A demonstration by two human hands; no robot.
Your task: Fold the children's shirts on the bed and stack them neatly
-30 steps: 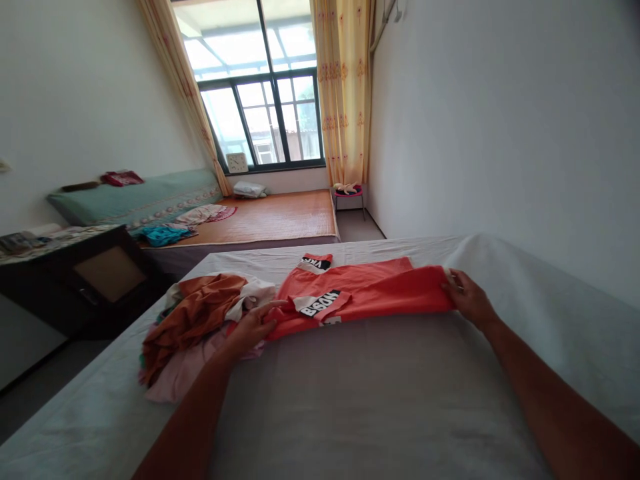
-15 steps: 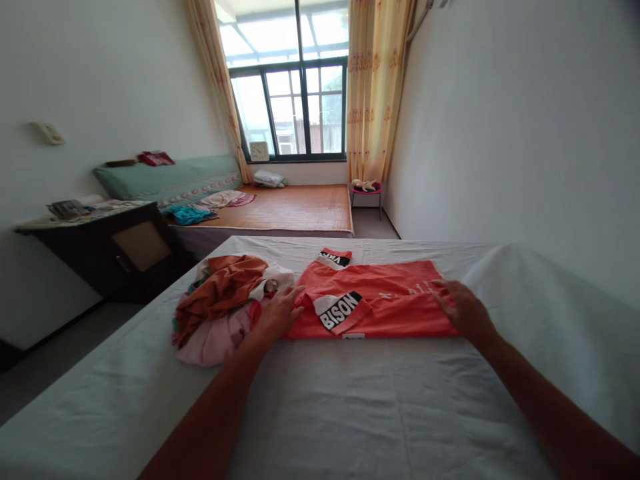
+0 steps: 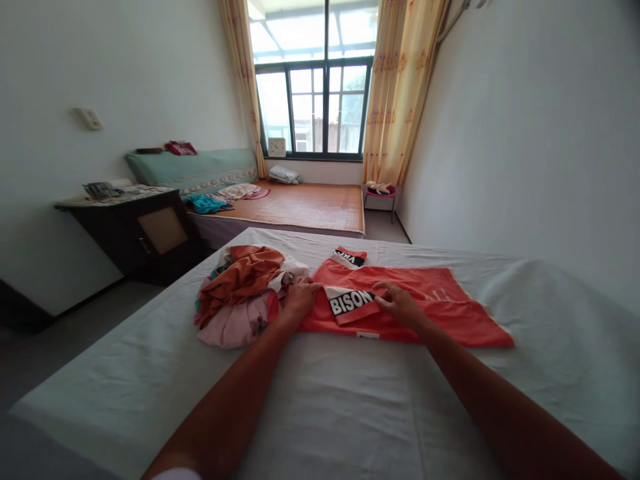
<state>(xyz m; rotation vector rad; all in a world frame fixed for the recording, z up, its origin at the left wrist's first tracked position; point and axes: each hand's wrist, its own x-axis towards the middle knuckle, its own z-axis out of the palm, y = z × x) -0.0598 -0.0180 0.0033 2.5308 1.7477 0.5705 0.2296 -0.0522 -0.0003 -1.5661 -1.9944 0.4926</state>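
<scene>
An orange-red T-shirt (image 3: pixel 410 323) lies flat and partly folded on a white sheet. Its near sleeve, with a white and black band reading BISON, is laid across the body, and the far sleeve is folded in too. At the shoulder end of the near sleeve, my left hand (image 3: pixel 301 298) has its fingers closed on the fabric. My right hand (image 3: pixel 400 305) pinches that sleeve's edge between thumb and finger, the other fingers curled. Beside my left hand is a heap of crumpled clothes (image 3: pixel 245 273), brown, pink and white.
The white sheet (image 3: pixel 350 400) covers the surface under my arms. Beyond it stands a bed with a woven mat (image 3: pixel 310 203) and some clothes. A dark cabinet (image 3: pixel 125 233) is at the left, a small pink stool (image 3: pixel 383 193) by the curtain, a white wall at the right.
My right hand has moved left from the shirt's hem to the near sleeve, which now lies straighter. My left hand stays by the shoulder. The view has turned a little left.
</scene>
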